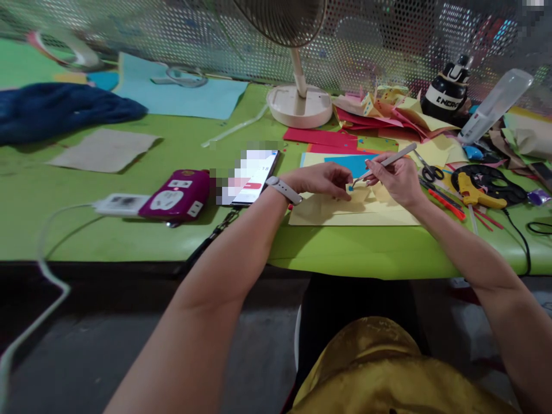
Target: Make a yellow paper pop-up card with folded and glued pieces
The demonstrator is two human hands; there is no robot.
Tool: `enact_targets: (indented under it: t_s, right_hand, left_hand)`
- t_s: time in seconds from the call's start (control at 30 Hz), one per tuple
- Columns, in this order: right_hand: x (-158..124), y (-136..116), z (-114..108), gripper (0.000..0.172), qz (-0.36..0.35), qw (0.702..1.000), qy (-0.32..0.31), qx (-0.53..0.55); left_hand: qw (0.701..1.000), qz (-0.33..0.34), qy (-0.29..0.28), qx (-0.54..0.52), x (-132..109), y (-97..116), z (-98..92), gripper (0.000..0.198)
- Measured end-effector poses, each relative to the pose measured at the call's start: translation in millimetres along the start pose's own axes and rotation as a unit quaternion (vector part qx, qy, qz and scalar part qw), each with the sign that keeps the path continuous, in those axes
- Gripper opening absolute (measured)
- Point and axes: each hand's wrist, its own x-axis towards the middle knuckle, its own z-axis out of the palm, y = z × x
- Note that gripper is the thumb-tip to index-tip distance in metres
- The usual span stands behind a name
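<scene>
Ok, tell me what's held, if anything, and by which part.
Right hand: a slim pale tool, by its shaft, nearer the tip. Left hand: I cannot tell.

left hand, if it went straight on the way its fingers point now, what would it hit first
Probably the lower end of the pen-like tool in the right hand, with a small blue piece right by it. The left hand looks very near both; depth makes contact hard to tell.

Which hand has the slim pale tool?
The right hand: its fingers grip the slim pale tool. The left hand, with the pale wristband, is near the tool's lower end instead.
</scene>
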Motion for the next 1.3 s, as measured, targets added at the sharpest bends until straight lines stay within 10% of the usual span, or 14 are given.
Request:
enact_targets:
  t_s: [1.3]
  right_hand:
    - [1, 9, -1, 0.054, -0.008, 1.0, 0.022, -0.008]
  left_hand:
    - [1.0, -0.016, 0.003, -0.004, -1, 7, -0.6, 0.022]
